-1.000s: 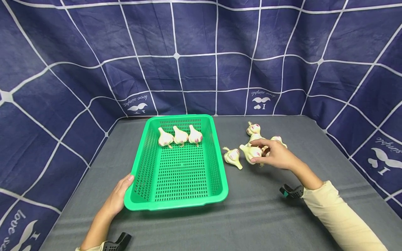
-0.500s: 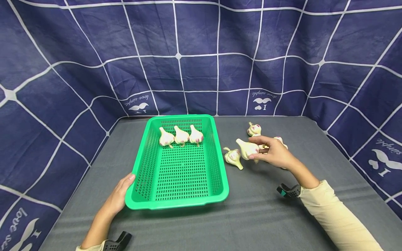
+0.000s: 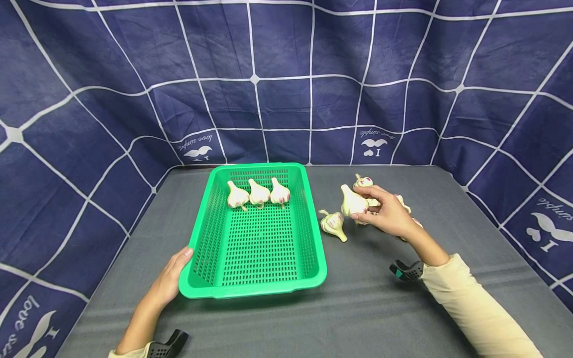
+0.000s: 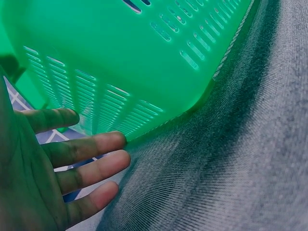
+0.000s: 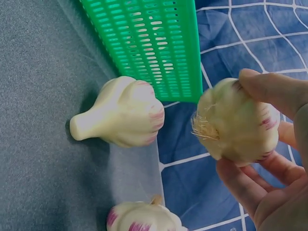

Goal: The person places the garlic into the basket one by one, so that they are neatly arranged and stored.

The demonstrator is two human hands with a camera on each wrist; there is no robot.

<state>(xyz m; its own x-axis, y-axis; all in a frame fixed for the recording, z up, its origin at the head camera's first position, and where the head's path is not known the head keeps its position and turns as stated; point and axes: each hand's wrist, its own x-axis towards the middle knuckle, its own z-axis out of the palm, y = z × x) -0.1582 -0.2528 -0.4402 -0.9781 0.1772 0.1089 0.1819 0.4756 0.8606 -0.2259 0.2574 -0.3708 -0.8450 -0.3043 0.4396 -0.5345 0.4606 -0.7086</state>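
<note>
— Which step does this look like?
— You seem to be carrying one over: your right hand (image 3: 385, 211) pinches a garlic bulb (image 3: 353, 203) between thumb and fingers, to the right of the green basket (image 3: 255, 290), its neck tipped up and left.
— And the other side?
— Your left hand (image 3: 167, 278) is at the basket's near left side, fingers straight and a little spread by the outer wall; how firmly they press, you'd have to say, as it can't be told from here.
— What does the next move call for?
— Three bulbs (image 3: 258, 194) sit in a row near the basket's far wall, necks pointing away from you. Judging by that row, you'd bring the held bulb over the right rim and lay it in front, neck the same way.
— Anything to watch?
— A loose bulb (image 3: 333, 223) lies just outside the right wall, so you'd want height to clear it. More bulbs (image 3: 363, 181) lie around your right hand, some partly hidden.
</note>
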